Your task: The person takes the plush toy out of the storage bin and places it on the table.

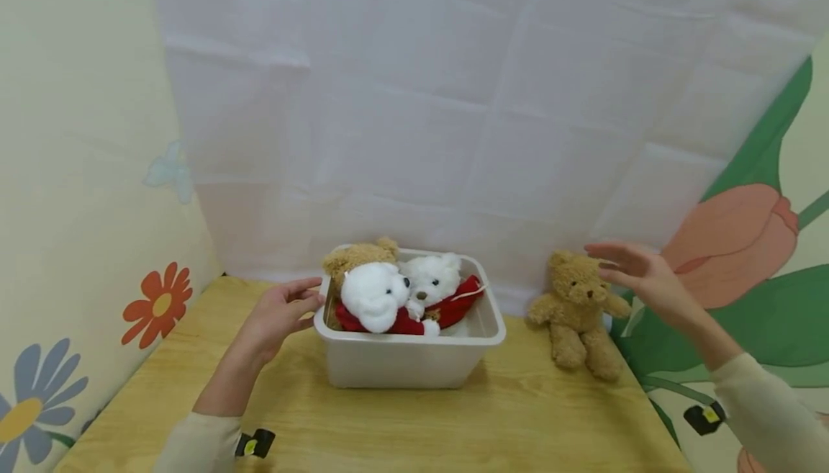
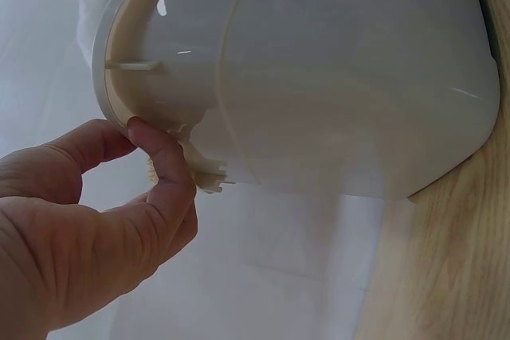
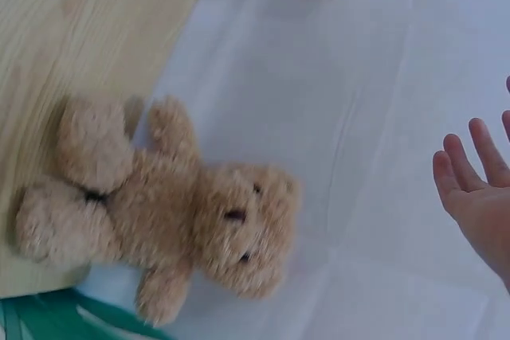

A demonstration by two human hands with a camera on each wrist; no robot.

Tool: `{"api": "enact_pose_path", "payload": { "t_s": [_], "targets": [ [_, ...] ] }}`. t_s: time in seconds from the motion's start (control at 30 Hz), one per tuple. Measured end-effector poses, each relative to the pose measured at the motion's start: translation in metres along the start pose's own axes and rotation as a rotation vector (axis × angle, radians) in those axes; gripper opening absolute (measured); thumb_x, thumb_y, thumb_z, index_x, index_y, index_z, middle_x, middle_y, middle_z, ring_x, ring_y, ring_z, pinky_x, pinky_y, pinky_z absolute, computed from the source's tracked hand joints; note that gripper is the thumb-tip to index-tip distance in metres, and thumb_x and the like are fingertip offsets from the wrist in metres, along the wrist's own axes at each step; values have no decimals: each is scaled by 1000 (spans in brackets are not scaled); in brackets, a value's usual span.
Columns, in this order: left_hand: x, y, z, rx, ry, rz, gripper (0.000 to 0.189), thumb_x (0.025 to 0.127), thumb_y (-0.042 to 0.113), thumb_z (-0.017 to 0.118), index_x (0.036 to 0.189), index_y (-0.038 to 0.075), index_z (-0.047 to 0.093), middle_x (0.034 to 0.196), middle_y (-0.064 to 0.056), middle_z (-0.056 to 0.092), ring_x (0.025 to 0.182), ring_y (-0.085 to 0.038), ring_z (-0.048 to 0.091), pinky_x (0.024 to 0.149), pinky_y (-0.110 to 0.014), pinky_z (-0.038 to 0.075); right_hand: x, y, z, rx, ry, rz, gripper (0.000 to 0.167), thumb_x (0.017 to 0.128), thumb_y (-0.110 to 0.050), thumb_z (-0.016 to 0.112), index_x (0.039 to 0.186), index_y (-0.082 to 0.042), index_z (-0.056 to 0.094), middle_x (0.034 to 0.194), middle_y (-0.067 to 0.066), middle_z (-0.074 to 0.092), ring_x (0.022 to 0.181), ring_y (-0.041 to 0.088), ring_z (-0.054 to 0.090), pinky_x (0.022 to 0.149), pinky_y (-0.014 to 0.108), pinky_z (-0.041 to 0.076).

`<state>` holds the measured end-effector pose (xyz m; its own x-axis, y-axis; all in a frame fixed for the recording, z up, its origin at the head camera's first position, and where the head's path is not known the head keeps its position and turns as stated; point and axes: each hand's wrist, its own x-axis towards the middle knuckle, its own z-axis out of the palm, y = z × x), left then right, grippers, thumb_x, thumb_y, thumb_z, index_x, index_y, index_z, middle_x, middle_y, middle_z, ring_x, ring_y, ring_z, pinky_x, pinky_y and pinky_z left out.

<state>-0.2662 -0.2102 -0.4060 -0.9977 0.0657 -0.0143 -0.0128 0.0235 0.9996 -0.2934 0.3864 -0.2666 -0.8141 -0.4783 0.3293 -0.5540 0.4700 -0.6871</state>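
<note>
A pale plastic bin [image 1: 401,363] [image 2: 319,77] stands on the table, holding plush toys. My left hand [image 1: 277,316] [image 2: 111,220] pinches its left rim between thumb and finger. Inside lie a white plush [image 1: 370,299] in red at the front, a white bear [image 1: 432,280] with red cloth, and a brown plush [image 1: 364,254] partly hidden behind the first. To the right, a brown teddy bear [image 1: 575,307] [image 3: 159,205] sits against the backdrop. My right hand [image 1: 637,275] [image 3: 486,205] hovers by its head, fingers extended and holding nothing; the right wrist view shows a gap between them.
The wooden table [image 1: 531,430] runs up to a white cloth backdrop [image 1: 421,120]. Painted walls with flowers [image 1: 158,305] stand close on the left and right.
</note>
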Motion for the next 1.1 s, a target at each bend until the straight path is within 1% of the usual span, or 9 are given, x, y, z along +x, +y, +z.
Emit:
{"api": "enact_pose_path", "payload": {
  "t_s": [0.23,0.33,0.43,0.53,0.63,0.8,0.9,1.0,1.1],
  "targets": [
    [0,1,0,-10,9,0,54,103,15,63,150,-3,45,122,-19,56,114,-28,58,93,-42,54,20,-17,40,9,-69,-81,45,101,4,59,145,2,50,143,16,54,126,23,56,92,33,54],
    [0,1,-1,-8,9,3,53,103,13,62,150,-3,45,122,-19,56,112,-27,59,92,-42,54,30,-17,60,10,-73,-77,44,101,1,62,143,0,53,140,14,57,125,25,57,92,36,54],
    [1,1,-2,-6,10,6,52,102,13,62,149,-3,46,121,-19,56,111,-26,59,92,-41,55,41,-15,78,56,-88,-61,42,101,-3,63,142,-1,55,140,14,57,125,25,57,93,39,54],
    [1,-1,-1,-11,4,11,52,102,13,62,149,-3,46,119,-19,56,109,-26,59,91,-40,55,53,-12,95,99,-112,-60,42,101,-2,62,142,3,53,139,17,57,124,25,58,96,37,52],
    [1,-1,-1,-22,1,17,52,102,12,63,149,-4,46,118,-18,57,110,-27,59,91,-40,55,66,-9,110,115,-130,-71,43,101,0,62,142,6,51,139,20,56,124,31,57,98,35,51],
    [0,1,-1,-29,10,22,52,101,12,64,148,-4,47,118,-18,57,109,-26,60,91,-41,55,90,-4,132,87,-133,-14,44,100,-7,66,142,1,54,139,22,56,126,45,53,97,36,52],
    [-1,1,-1,-30,15,22,52,101,12,63,148,-4,47,117,-18,57,106,-24,60,90,-40,55,104,2,143,59,-133,27,45,99,-9,69,142,-2,55,140,24,55,126,47,52,97,43,52],
    [-1,1,-2,-35,10,21,52,101,11,64,148,-4,47,117,-18,57,104,-23,60,88,-39,56,115,6,150,44,-141,55,47,98,-8,70,141,2,54,140,26,54,127,48,51,99,51,50],
    [0,0,-2,-42,1,21,53,100,11,66,147,-5,48,117,-19,56,102,-23,61,87,-38,56,124,8,156,30,-164,92,52,97,-11,72,142,4,51,141,26,53,128,47,51,99,54,48]
  ]
}}
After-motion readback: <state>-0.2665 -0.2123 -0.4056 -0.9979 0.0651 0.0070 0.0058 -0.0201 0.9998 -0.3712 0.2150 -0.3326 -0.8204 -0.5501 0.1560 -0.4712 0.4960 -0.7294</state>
